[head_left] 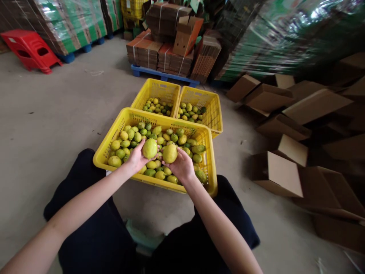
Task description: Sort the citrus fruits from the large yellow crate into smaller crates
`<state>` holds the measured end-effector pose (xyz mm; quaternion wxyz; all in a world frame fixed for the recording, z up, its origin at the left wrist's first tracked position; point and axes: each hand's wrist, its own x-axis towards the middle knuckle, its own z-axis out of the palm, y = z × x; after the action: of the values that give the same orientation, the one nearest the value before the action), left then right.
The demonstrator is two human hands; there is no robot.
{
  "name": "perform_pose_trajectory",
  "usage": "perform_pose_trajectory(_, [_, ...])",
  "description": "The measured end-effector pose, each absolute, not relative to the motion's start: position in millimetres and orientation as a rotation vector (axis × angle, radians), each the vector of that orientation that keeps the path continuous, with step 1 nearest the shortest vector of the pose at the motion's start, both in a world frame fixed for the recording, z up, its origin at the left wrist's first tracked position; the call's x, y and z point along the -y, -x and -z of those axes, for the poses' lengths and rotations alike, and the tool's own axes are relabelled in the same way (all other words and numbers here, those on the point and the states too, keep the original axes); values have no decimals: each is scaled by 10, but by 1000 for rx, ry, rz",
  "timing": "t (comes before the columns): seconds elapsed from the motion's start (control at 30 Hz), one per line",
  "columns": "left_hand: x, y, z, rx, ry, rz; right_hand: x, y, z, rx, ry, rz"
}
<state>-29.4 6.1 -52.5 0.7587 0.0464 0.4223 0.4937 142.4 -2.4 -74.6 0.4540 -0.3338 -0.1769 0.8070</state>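
Note:
Both of my hands are over the near yellow crate (114, 131), which holds many green and yellow lemons (151, 172). My left hand (137, 160) cups a large yellow-green lemon (149, 148), its fingers curled beneath the fruit. A yellower lemon (170, 153) rests in my right hand (182, 166), the thumb along its right side. The two held lemons are close together with a small gap between them. Parts of the fingers are hidden behind the fruit.
Two more yellow crates (155, 84) with lemons stand just beyond. Open cardboard boxes (285, 173) lie piled at right. Bundled flat cartons (142, 51) sit on a blue pallet (148, 72) behind. A red stool (28, 45) stands at far left, near wrapped pallets (76, 24).

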Motion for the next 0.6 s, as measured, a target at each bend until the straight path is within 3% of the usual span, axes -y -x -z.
perform_pose_trajectory(0.17, [-44, 301, 543, -913, -92, -1027, 86, -1373, 666, 548, 868, -1845])
perform_pose_trajectory(0.6, [-35, 250, 706, -829, -97, -1072, 25, -1361, 821, 264, 937, -1942])
